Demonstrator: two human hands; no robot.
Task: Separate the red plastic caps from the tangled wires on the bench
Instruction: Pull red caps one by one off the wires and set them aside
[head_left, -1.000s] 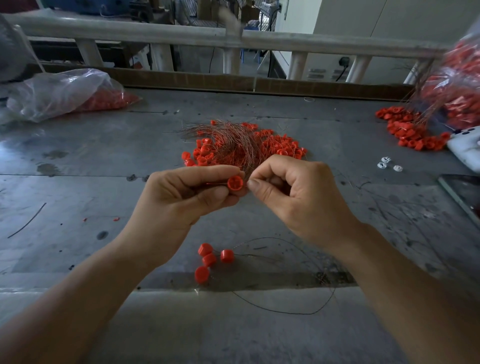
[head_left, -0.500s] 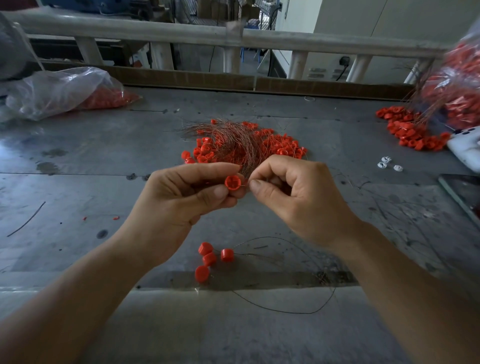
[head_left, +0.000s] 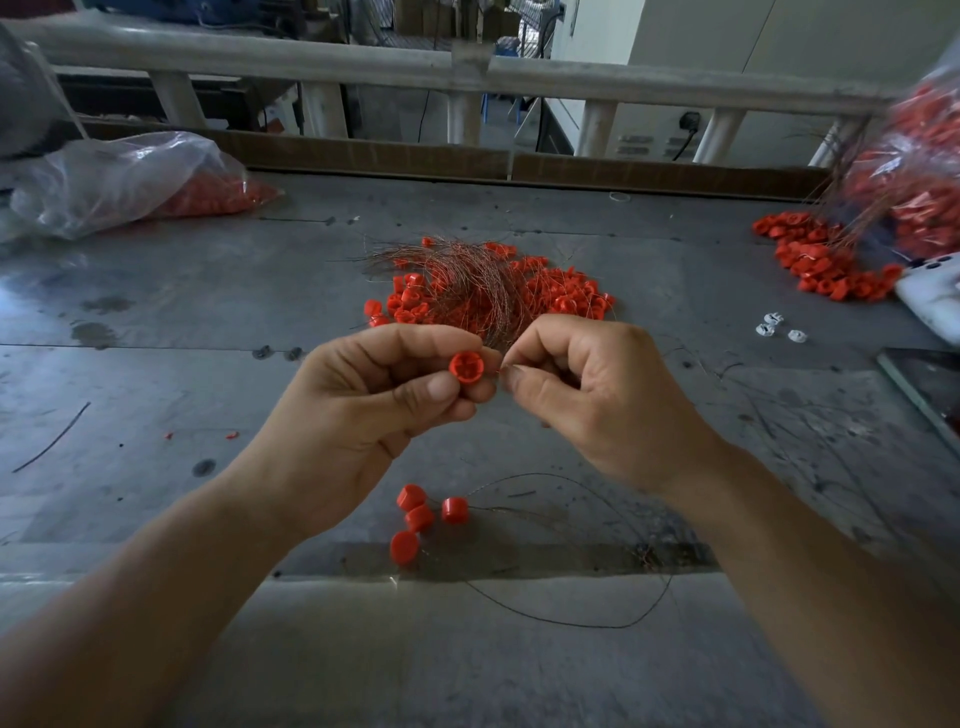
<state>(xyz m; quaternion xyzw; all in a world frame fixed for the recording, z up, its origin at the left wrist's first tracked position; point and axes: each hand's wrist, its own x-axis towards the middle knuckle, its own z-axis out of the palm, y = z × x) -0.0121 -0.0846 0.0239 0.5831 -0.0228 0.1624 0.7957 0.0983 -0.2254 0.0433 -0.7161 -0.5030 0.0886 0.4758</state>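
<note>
Lying far left of the tangled pile (head_left: 483, 291) of red caps and wires, which sits mid-bench (head_left: 208, 291), is a clear plastic bag (head_left: 119, 176) with red caps inside; a stray wire scrap (head_left: 52, 439) lies left of the pile, nearer the person; the left hand (head_left: 363, 410), raised just in front of the pile, grips a red cap (head_left: 466, 367) between thumb and curled fingers, its hollow end facing the camera; four loose caps (head_left: 421, 514) sit nearer the person than the pile; the right hand (head_left: 597, 395), also just in front of the pile, pinches a thin wire (head_left: 501, 369) between thumb and forefinger, its other fingers curled; right of the pile lie small white pieces (head_left: 776, 327); farther right spreads a second heap of caps (head_left: 826, 265), touching a blurred cap-filled bag (head_left: 914, 171).
</note>
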